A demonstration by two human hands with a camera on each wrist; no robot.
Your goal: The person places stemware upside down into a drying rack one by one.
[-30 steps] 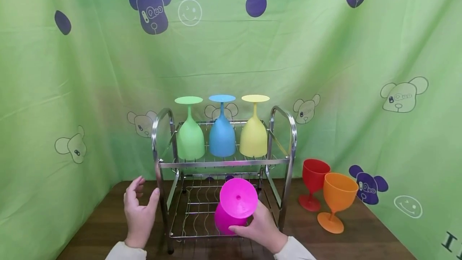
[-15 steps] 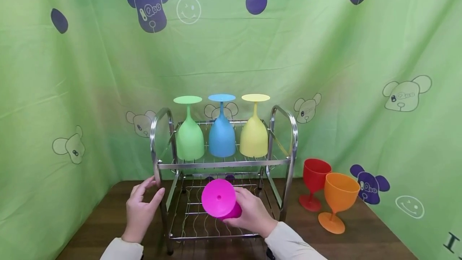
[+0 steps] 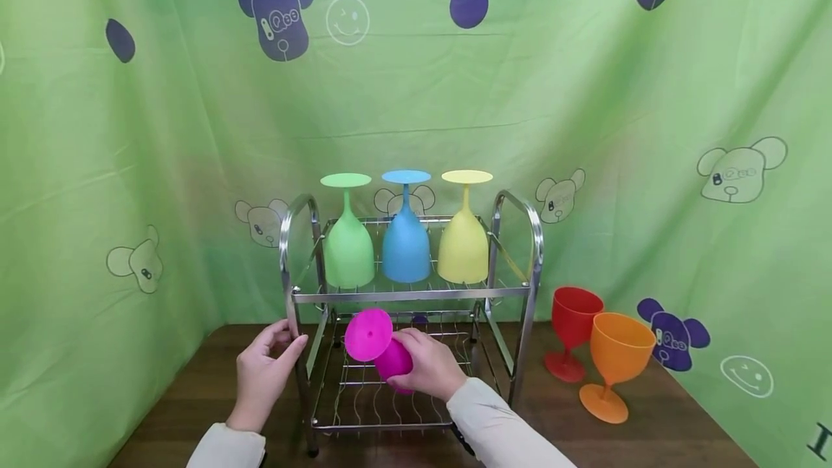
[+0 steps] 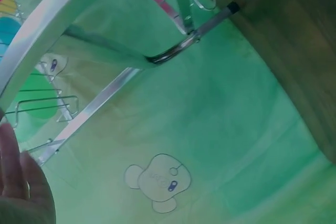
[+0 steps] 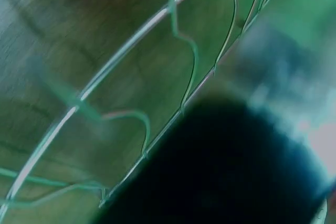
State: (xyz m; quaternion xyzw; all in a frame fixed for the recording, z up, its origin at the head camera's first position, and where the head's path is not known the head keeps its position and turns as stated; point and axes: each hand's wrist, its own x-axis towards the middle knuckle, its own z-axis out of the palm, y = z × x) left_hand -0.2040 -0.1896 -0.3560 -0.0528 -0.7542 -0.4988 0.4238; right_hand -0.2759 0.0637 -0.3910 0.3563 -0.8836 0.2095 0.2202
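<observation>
My right hand (image 3: 430, 365) grips a magenta plastic goblet (image 3: 393, 360) by its bowl, over the lower tier of a chrome wire dish rack (image 3: 409, 296). The goblet is tilted upside down, its round foot facing up and left; its rim is mostly hidden. At the rack's front left post, my left hand (image 3: 263, 370) holds the metal between fingers and thumb. In the left wrist view, fingers (image 4: 11, 166) lie by the post. Green (image 3: 349, 251), blue (image 3: 406, 248) and yellow (image 3: 464, 248) goblets stand upside down in a row on the upper tier.
Red (image 3: 577, 316) and orange (image 3: 620, 352) goblets stand upright on the dark wooden table (image 3: 513, 439), right of the rack. A green printed cloth (image 3: 195, 128) hangs behind and at the sides. Wavy wires (image 5: 194, 72) of the lower tier fill part of the right wrist view.
My right hand has carried the magenta goblet leftward over the lower tier, tilting its foot left. The left hand has moved right onto the rack's post.
</observation>
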